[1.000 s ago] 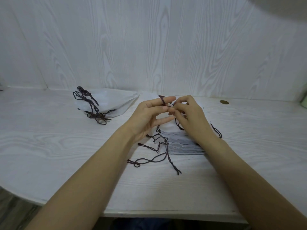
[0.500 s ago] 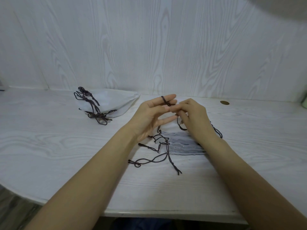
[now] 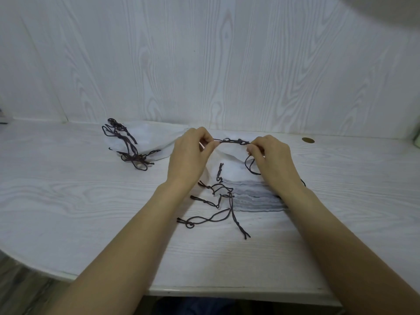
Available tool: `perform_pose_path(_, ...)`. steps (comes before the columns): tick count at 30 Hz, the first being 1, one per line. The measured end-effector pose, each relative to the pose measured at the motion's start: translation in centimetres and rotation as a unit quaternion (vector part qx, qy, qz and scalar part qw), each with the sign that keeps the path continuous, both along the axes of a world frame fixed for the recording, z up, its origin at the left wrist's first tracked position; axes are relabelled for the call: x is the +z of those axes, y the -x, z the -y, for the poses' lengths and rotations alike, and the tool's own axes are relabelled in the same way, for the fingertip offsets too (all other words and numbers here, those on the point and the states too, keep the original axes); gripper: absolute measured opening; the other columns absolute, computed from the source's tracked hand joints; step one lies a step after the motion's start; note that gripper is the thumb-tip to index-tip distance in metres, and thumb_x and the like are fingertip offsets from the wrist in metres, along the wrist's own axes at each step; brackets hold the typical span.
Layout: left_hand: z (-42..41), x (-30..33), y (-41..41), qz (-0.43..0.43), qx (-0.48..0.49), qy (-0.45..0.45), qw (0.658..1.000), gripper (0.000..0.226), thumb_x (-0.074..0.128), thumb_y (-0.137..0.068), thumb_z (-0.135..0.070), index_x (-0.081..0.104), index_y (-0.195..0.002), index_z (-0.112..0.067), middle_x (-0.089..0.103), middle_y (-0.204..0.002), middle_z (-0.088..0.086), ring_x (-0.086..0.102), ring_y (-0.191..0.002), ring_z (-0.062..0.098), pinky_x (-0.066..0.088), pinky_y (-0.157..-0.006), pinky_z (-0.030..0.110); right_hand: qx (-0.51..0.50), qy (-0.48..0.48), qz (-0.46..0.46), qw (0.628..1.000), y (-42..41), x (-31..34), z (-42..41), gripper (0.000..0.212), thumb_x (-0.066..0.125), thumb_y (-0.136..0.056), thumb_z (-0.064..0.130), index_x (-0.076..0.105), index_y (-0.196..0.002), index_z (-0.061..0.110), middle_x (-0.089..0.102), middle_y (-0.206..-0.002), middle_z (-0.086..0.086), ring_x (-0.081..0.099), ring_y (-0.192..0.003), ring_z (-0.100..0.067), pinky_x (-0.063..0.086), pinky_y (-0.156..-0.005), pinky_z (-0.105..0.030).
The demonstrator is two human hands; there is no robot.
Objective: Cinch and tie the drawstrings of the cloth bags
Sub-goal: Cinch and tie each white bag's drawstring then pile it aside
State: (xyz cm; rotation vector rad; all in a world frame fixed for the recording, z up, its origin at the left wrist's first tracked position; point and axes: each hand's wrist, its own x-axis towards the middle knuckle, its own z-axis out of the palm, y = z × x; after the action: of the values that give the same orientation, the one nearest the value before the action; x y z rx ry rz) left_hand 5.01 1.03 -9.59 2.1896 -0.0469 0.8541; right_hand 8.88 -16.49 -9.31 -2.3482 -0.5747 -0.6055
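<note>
- My left hand [image 3: 188, 155] and forearm were bare, with no sleeve showing.
- My right hand [image 3: 272, 158] was bare too: no ring, watch or glove on either.

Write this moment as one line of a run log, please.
step: tying knot | left hand: pinches drawstring | right hand: pinches other end | cord: taut | stack of bags: beneath

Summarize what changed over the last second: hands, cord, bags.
The left hand and right hand, fingertips together a second ago with the cord looped over a left finger, have pulled apart sideways. Each now pinches an end of the dark drawstring, stretched taut between them with knots along it. Unchanged: the stack of cloth bags under the hands, its loose cords and the tied bags at left.
</note>
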Motion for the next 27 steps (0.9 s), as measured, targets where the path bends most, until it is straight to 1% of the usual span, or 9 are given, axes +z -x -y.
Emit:
perform_pose_path(4, -0.1, 0.3, 0.0, 0.027, 0.008, 0.057, 0.998, 0.013, 0.06, -0.089, -0.02, 0.055, -0.078, -0.015, 0.046, -0.104, -0.003, 0.044, -0.101, 0.011, 0.035, -0.083, 0.019, 0.0, 0.005, -0.007, 1.0, 0.0, 0.0, 0.0, 0.024, 0.045, -0.097, 0.014, 0.063, -0.084, 0.004, 0.054, -0.086, -0.008, 0.046, -0.076, -0.016, 0.027, -0.063, -0.015)
perform_pose_path(6, 0.1, 0.6, 0.2, 0.039, 0.017, 0.087, 0.995, 0.017, 0.058, -0.09, -0.017, 0.053, -0.075, -0.018, 0.047, -0.109, -0.005, 0.042, -0.104, 0.007, 0.032, -0.082, 0.014, 0.003, 0.005, -0.005, 1.0, 0.0, 0.0, 0.0, 0.023, 0.045, -0.096, 0.015, 0.063, -0.084, 0.005, 0.054, -0.086, -0.007, 0.047, -0.076, -0.016, 0.029, -0.064, -0.013)
perform_pose_path(8, 0.1, 1.0, 0.3, 0.039, -0.006, 0.171, 0.984, 0.018, 0.054, -0.093, -0.015, 0.051, -0.075, -0.017, 0.054, -0.102, -0.004, 0.052, -0.091, 0.0, 0.036, -0.077, 0.01, 0.01, -0.01, 0.017, 1.0, 0.3, 0.2, -0.1, 0.022, 0.048, -0.096, 0.013, 0.063, -0.082, 0.006, 0.054, -0.084, -0.006, 0.047, -0.074, -0.015, 0.031, -0.066, -0.011)
perform_pose_path(11, 0.2, 1.6, 0.3, 0.014, -0.094, 0.36, 0.928, 0.022, 0.045, -0.097, -0.01, 0.043, -0.076, -0.012, 0.063, -0.089, 0.0, 0.055, -0.057, -0.001, 0.046, -0.06, 0.015, 0.021, -0.015, 0.028, 0.999, 0.5, 0.5, -0.3, 0.022, 0.049, -0.095, 0.012, 0.064, -0.081, 0.005, 0.055, -0.083, -0.006, 0.047, -0.073, -0.014, 0.032, -0.068, -0.003)
perform_pose_path(13, 0.3, 1.6, 0.4, -0.022, -0.127, 0.432, 0.893, 0.028, 0.038, -0.101, -0.011, 0.035, -0.073, -0.016, 0.067, -0.093, 0.002, 0.044, -0.043, 0.002, 0.033, -0.041, 0.012, 0.024, 0.001, 0.013, 1.0, 0.4, 0.4, -0.4, 0.023, 0.048, -0.095, 0.013, 0.064, -0.082, 0.004, 0.055, -0.085, -0.007, 0.048, -0.075, -0.015, 0.031, -0.068, -0.004)
perform_pose_path(15, 0.4, 1.7, 0.6, -0.047, -0.144, 0.488, 0.86, 0.029, 0.035, -0.102, -0.012, 0.033, -0.074, -0.018, 0.067, -0.089, 0.001, 0.031, -0.038, 0.001, 0.021, -0.035, 0.011, 0.025, 0.007, 0.007, 1.0, 0.3, 0.4, -0.4, 0.023, 0.048, -0.095, 0.011, 0.063, -0.081, 0.003, 0.055, -0.086, -0.007, 0.047, -0.076, -0.015, 0.03, -0.067, -0.007)
perform_pose_path(21, -0.2, 1.5, 0.4, -0.065, -0.122, 0.547, 0.826, 0.03, 0.03, -0.097, 0.002, 0.035, -0.075, -0.018, 0.044, -0.067, -0.003, 0.024, -0.039, 0.002, 0.019, -0.033, 0.012, 0.033, -0.031, -0.019, 0.999, 0.4, 0.5, -0.4, 0.019, 0.048, -0.094, 0.006, 0.063, -0.082, 0.002, 0.05, -0.092, 0.0, 0.045, -0.079, -0.01, 0.03, -0.07, 0.001)
perform_pose_path(25, -0.7, 1.6, 0.3, -0.083, -0.162, 0.565, 0.805, 0.028, 0.032, -0.099, -0.002, 0.037, -0.076, -0.017, 0.044, -0.067, -0.003, 0.025, -0.038, 0.002, 0.017, -0.031, 0.012, 0.016, -0.037, -0.027, 0.999, 0.1, 0.6, 0.1, 0.019, 0.052, -0.092, 0.012, 0.065, -0.079, 0.004, 0.056, -0.091, -0.003, 0.051, -0.077, -0.012, 0.033, -0.067, -0.007)
perform_pose_path(27, -0.8, 1.6, 0.3, -0.093, -0.196, 0.573, 0.79, 0.024, 0.037, -0.101, -0.012, 0.041, -0.077, -0.015, 0.05, -0.068, -0.003, 0.028, -0.038, 0.001, 0.016, -0.031, 0.011, 0.019, -0.065, -0.051, 0.996, 0.1, 0.7, 0.2, 0.018, 0.056, -0.091, 0.017, 0.067, -0.079, 0.007, 0.061, -0.092, -0.002, 0.055, -0.072, -0.006, 0.036, -0.065, -0.005)
